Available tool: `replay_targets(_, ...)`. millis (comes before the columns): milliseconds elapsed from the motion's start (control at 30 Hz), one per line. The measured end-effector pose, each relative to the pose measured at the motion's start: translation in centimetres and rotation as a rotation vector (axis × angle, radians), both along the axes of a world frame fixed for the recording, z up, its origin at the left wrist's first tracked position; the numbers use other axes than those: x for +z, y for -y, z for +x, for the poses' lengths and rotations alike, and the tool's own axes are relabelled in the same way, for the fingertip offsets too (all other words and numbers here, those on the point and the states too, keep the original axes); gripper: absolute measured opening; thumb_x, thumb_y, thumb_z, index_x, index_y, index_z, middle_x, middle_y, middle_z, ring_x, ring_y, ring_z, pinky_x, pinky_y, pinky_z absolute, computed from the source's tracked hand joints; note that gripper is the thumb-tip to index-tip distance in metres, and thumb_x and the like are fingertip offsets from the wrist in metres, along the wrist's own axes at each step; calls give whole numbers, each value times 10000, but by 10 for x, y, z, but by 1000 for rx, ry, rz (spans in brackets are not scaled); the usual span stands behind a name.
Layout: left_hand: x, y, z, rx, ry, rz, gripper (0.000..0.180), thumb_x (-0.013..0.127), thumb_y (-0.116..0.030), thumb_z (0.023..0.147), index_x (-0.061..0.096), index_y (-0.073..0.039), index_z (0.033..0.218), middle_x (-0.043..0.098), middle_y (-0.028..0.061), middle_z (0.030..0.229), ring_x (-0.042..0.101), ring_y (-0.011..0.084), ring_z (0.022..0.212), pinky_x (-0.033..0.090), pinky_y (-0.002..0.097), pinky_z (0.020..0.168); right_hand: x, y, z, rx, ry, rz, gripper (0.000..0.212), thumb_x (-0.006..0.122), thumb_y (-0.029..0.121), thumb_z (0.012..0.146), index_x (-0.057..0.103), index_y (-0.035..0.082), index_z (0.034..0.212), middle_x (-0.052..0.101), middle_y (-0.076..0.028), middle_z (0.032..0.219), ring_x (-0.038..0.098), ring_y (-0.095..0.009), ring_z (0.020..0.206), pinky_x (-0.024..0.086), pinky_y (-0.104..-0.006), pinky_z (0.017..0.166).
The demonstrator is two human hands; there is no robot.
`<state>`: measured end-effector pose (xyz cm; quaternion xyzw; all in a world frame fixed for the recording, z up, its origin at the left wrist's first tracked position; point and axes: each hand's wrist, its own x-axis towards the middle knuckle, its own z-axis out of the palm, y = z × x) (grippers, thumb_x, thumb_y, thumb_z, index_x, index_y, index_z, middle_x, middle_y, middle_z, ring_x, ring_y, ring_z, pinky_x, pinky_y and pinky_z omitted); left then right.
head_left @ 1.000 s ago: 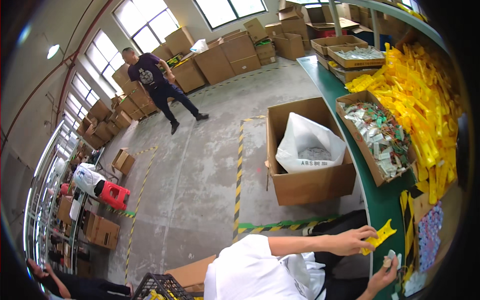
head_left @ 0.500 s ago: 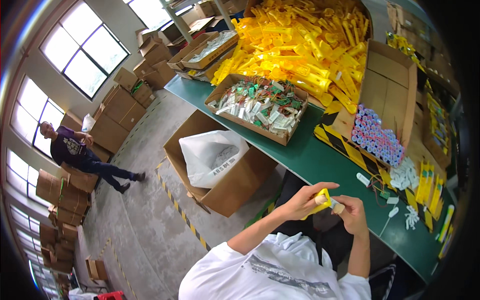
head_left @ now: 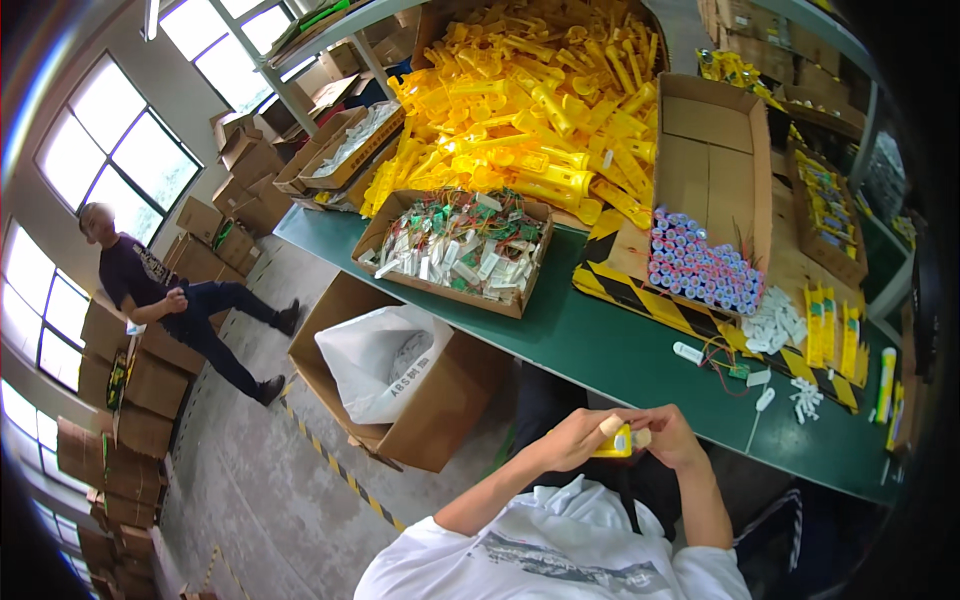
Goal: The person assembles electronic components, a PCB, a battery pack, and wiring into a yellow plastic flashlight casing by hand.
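My left hand (head_left: 572, 440) is closed around a small yellow plastic casing (head_left: 612, 445), low in front of my shirt at the table's near edge. A pale cover sits on its thumb tip. My right hand (head_left: 678, 438) meets it from the other side, fingers bent over the casing's right end. Both hands hide most of the casing, so its full shape does not show. On the green tabletop (head_left: 640, 345) beyond lie a white wired part (head_left: 688, 352), a small green circuit board (head_left: 740, 371) and loose white plastic pieces (head_left: 775, 322).
A huge heap of yellow plastic casings (head_left: 520, 110) fills the far side. Before it stands a box (head_left: 537, 264) of wired boards; right of that, a tray (head_left: 700, 150) with blue cylindrical cells. A floor carton (head_left: 440, 430) holds a white sack. Another person (head_left: 150, 285) walks at left.
My hands have come together, the right one closing over the casing, which now lies more level. My view has shifted, and the person at left has stepped on and looks larger.
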<state>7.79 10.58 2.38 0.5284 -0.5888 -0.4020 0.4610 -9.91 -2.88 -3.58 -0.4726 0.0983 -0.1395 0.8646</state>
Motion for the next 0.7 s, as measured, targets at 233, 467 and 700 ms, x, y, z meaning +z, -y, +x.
replay_targets(233,-20,3,-1,189,249,-15,218,569,-78,900,499,-28,1100,658,196,916,655,398,825,532,419,726,0,-12,4,-119,-49,66,346,817,53,774,630,-33,1052,700,-87,963,690,-133,837,561,-243,782)
replay_targets(467,-9,6,1,75,519,-156,269,642,-112,871,508,-15,1082,629,174,897,640,369,811,532,443,672,26,-20,-9,-150,-151,-515,449,867,68,715,619,-10,1080,680,-53,982,656,-92,841,536,-218,747)
replay_targets(700,-11,12,-7,100,563,-156,218,632,-161,925,513,-4,1019,628,164,869,648,355,770,522,412,645,9,-20,-10,-133,-40,-144,428,859,44,721,642,16,1089,676,-22,969,636,-66,833,522,-211,773)
